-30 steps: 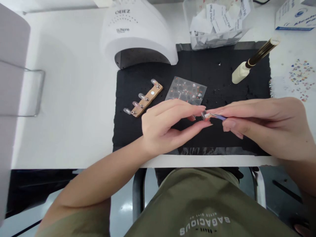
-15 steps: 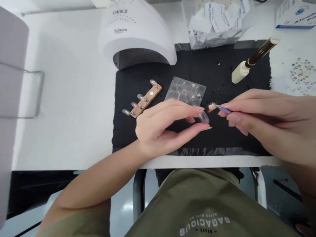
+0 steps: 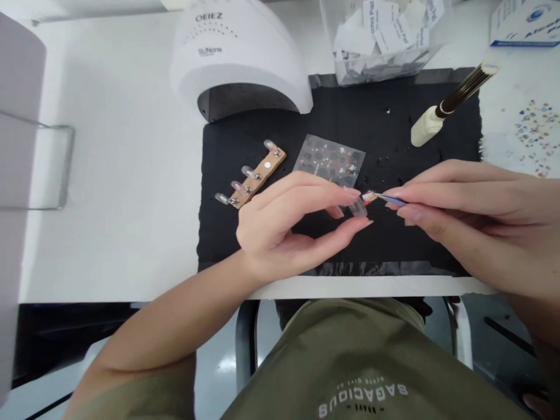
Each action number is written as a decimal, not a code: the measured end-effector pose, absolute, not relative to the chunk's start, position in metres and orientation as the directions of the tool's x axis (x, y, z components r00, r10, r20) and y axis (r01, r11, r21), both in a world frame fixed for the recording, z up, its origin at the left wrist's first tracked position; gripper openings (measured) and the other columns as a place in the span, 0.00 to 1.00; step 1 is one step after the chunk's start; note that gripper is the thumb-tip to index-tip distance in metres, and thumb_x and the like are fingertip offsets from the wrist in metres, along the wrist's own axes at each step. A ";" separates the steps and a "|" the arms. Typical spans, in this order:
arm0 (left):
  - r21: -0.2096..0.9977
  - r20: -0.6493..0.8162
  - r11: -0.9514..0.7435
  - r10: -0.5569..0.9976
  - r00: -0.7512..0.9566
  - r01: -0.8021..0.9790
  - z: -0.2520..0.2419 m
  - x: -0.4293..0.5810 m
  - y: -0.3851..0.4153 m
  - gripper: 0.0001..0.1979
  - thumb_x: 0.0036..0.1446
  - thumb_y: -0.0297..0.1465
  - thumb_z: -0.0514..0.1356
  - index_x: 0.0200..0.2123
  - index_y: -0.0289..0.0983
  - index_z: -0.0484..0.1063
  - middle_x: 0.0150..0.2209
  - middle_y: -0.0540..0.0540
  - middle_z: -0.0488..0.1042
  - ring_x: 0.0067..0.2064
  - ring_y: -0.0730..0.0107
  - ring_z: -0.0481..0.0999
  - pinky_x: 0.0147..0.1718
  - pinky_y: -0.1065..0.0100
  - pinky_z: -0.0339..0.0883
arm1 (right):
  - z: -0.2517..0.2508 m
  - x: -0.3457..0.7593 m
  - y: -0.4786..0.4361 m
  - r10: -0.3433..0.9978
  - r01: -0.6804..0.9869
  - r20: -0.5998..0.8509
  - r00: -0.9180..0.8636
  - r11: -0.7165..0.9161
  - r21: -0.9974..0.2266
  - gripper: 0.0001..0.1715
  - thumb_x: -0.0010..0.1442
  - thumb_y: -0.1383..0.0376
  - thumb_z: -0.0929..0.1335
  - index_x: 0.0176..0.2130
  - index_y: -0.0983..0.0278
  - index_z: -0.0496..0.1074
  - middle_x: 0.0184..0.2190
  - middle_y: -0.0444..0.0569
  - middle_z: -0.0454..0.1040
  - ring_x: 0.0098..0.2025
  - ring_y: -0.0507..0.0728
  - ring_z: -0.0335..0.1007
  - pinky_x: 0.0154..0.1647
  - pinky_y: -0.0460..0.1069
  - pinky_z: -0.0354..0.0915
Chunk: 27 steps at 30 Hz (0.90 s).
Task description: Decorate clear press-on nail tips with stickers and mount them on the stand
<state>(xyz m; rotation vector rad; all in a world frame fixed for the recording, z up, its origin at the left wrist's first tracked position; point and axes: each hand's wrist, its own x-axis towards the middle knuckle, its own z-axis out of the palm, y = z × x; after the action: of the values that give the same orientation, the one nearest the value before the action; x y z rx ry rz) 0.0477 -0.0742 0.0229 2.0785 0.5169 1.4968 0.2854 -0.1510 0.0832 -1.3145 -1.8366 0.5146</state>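
Observation:
Between thumb and fingers, my left hand pinches a clear false nail. My right hand grips purple tweezers, whose tips hold a small red, white and orange sticker. That sticker is at the nail's right edge; whether the two touch I cannot tell. Behind my left fingers lies a clear sticker sheet with small red and white designs, partly covered by the hand. To its left, a wooden nail stand carries several clear and pinkish false nails.
A white nail lamp stands at the back on the black mat. Behind the mat is a clear bin of alcohol pads. A cream polish bottle with a tall dark cap stands back right. Tiny coloured pieces lie at far right.
My right hand has brought the tweezers and sticker left, up to the false nail. The nail in my left hand has shifted slightly left.

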 end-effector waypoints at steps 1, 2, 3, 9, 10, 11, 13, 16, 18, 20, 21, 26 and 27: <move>0.608 0.753 -0.794 0.580 0.309 0.007 0.023 0.048 -0.074 0.15 0.64 0.29 0.81 0.51 0.43 0.86 0.40 0.50 0.90 0.31 0.71 0.87 0.33 0.67 0.86 | 0.083 0.285 -0.151 0.918 0.594 0.371 -0.138 0.376 -0.711 0.13 0.75 0.68 0.77 0.49 0.48 0.89 0.46 0.31 0.89 0.39 0.47 0.83 0.37 0.47 0.76; 0.601 0.761 -0.799 0.576 0.297 0.010 0.022 0.049 -0.074 0.14 0.64 0.29 0.81 0.51 0.42 0.86 0.40 0.50 0.90 0.31 0.71 0.86 0.33 0.67 0.86 | 0.084 0.285 -0.152 0.919 0.597 0.370 -0.137 0.374 -0.710 0.13 0.75 0.68 0.77 0.49 0.47 0.89 0.46 0.31 0.89 0.39 0.47 0.83 0.37 0.48 0.76; 0.592 0.769 -0.806 0.569 0.291 0.014 0.022 0.050 -0.074 0.14 0.64 0.29 0.81 0.50 0.42 0.86 0.39 0.49 0.90 0.31 0.71 0.86 0.33 0.67 0.86 | 0.084 0.285 -0.152 0.920 0.599 0.367 -0.135 0.371 -0.710 0.13 0.75 0.68 0.77 0.49 0.47 0.89 0.46 0.31 0.89 0.39 0.48 0.83 0.37 0.49 0.76; 0.535 0.754 -0.844 0.489 0.438 0.022 0.026 0.049 -0.072 0.12 0.65 0.31 0.79 0.48 0.41 0.83 0.37 0.51 0.89 0.31 0.71 0.86 0.30 0.70 0.83 | 0.079 0.289 -0.150 0.918 0.615 0.379 -0.113 0.364 -0.699 0.12 0.75 0.65 0.78 0.49 0.44 0.90 0.45 0.33 0.90 0.36 0.51 0.82 0.32 0.52 0.72; 0.535 0.746 -0.844 0.488 0.452 0.028 0.027 0.049 -0.072 0.12 0.66 0.31 0.79 0.48 0.41 0.82 0.36 0.51 0.88 0.31 0.71 0.86 0.30 0.70 0.83 | 0.079 0.289 -0.150 0.919 0.614 0.379 -0.108 0.362 -0.702 0.12 0.75 0.64 0.78 0.49 0.44 0.90 0.45 0.34 0.90 0.35 0.52 0.82 0.32 0.53 0.71; 0.537 0.743 -0.843 0.492 0.453 0.033 0.027 0.049 -0.072 0.12 0.66 0.30 0.78 0.48 0.41 0.82 0.36 0.51 0.88 0.30 0.72 0.86 0.30 0.71 0.83 | 0.079 0.289 -0.150 0.922 0.614 0.374 -0.103 0.355 -0.705 0.12 0.74 0.64 0.78 0.49 0.43 0.90 0.44 0.34 0.90 0.35 0.52 0.82 0.32 0.53 0.71; 0.537 0.748 -0.843 0.495 0.442 0.035 0.027 0.049 -0.072 0.11 0.66 0.30 0.78 0.47 0.41 0.82 0.35 0.51 0.88 0.30 0.72 0.85 0.29 0.71 0.83 | 0.081 0.288 -0.150 0.930 0.619 0.358 -0.089 0.333 -0.711 0.14 0.74 0.65 0.78 0.48 0.42 0.91 0.44 0.36 0.90 0.34 0.53 0.81 0.32 0.54 0.71; 0.535 0.754 -0.844 0.497 0.429 0.037 0.027 0.048 -0.072 0.11 0.66 0.31 0.78 0.47 0.42 0.82 0.35 0.51 0.88 0.30 0.71 0.85 0.28 0.70 0.83 | 0.083 0.288 -0.151 0.937 0.622 0.339 -0.083 0.314 -0.717 0.15 0.74 0.65 0.77 0.49 0.40 0.91 0.44 0.36 0.90 0.34 0.55 0.81 0.31 0.55 0.71; 0.535 0.753 -0.844 0.501 0.427 0.047 0.027 0.048 -0.071 0.11 0.66 0.31 0.78 0.48 0.43 0.82 0.35 0.52 0.88 0.30 0.70 0.85 0.28 0.69 0.83 | 0.083 0.288 -0.152 0.939 0.622 0.337 -0.076 0.308 -0.720 0.15 0.74 0.64 0.77 0.49 0.40 0.91 0.44 0.36 0.90 0.35 0.55 0.81 0.31 0.56 0.71; 0.539 0.748 -0.840 0.507 0.428 0.055 0.028 0.047 -0.070 0.12 0.66 0.31 0.79 0.48 0.44 0.82 0.35 0.53 0.88 0.30 0.70 0.85 0.28 0.68 0.83 | 0.083 0.289 -0.151 0.939 0.624 0.336 -0.073 0.306 -0.719 0.16 0.73 0.65 0.77 0.49 0.40 0.91 0.44 0.37 0.90 0.35 0.56 0.82 0.31 0.56 0.70; 0.544 0.745 -0.837 0.512 0.428 0.055 0.027 0.047 -0.069 0.12 0.65 0.30 0.79 0.48 0.45 0.83 0.35 0.53 0.87 0.30 0.69 0.86 0.29 0.67 0.84 | 0.082 0.289 -0.151 0.940 0.626 0.332 -0.074 0.303 -0.718 0.16 0.73 0.65 0.78 0.49 0.41 0.91 0.44 0.37 0.90 0.35 0.56 0.82 0.31 0.56 0.70; 0.583 0.750 -0.811 0.561 0.350 0.050 0.023 0.047 -0.065 0.14 0.64 0.30 0.80 0.50 0.47 0.85 0.34 0.52 0.87 0.32 0.65 0.87 0.32 0.62 0.86 | 0.075 0.287 -0.147 0.937 0.615 0.332 -0.106 0.324 -0.719 0.15 0.72 0.67 0.78 0.48 0.44 0.91 0.44 0.35 0.90 0.36 0.55 0.84 0.33 0.54 0.74; 0.580 0.754 -0.813 0.561 0.342 0.055 0.022 0.047 -0.064 0.15 0.63 0.30 0.80 0.50 0.47 0.85 0.34 0.52 0.87 0.32 0.65 0.87 0.32 0.62 0.86 | 0.074 0.287 -0.147 0.937 0.622 0.331 -0.114 0.327 -0.711 0.16 0.73 0.68 0.78 0.48 0.44 0.90 0.44 0.35 0.90 0.37 0.55 0.84 0.34 0.54 0.75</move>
<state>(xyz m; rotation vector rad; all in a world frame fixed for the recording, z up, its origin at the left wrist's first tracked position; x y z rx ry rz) 0.0467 -0.0644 0.0217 2.1532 0.5385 1.4793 0.2866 -0.1470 0.0740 -1.3827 -1.8290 0.5206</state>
